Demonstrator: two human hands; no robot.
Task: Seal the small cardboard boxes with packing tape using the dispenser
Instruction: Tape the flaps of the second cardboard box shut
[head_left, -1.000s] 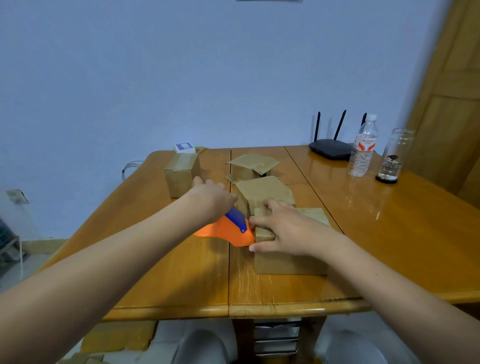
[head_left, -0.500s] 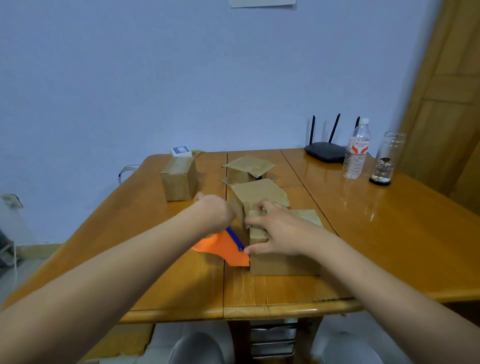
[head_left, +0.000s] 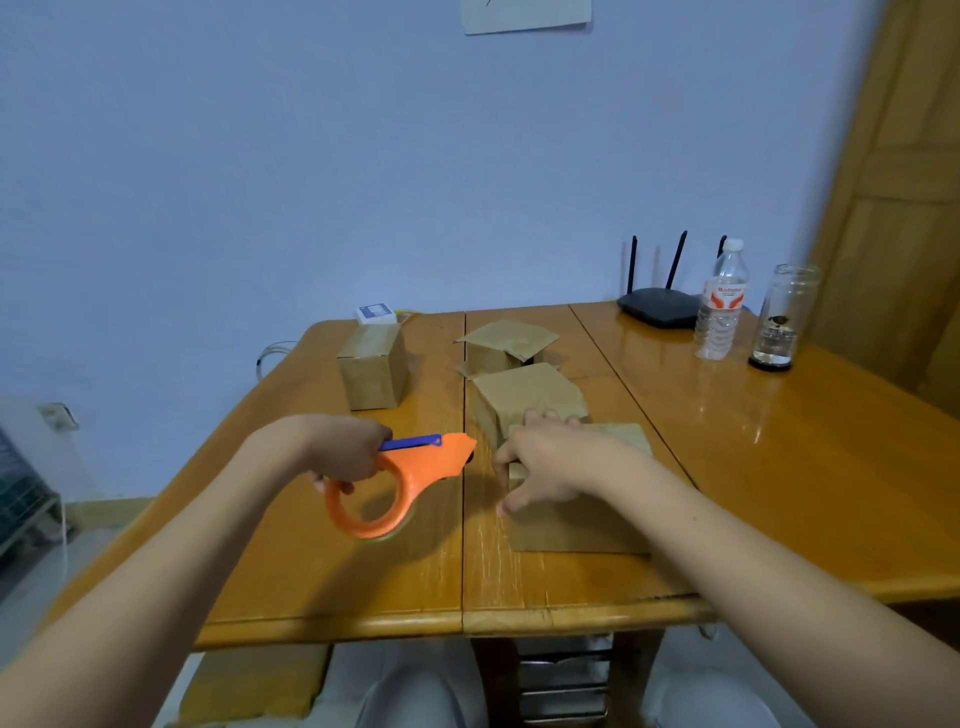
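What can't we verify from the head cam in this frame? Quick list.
Head view only:
- Tape on the nearest box: its top is covered by the right hand.
- Tape roll in the dispenser: only a clear edge shows below the orange ring.
- Dispenser handle: wrapped by the left hand.
- Bottle label text: too small.
- Paper on the wall: cut off by the top edge.

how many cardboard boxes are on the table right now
4. One closed box stands far left. One with open flaps sits at the far middle. One is just in front of that. The nearest box is under the right hand. None seems hidden.
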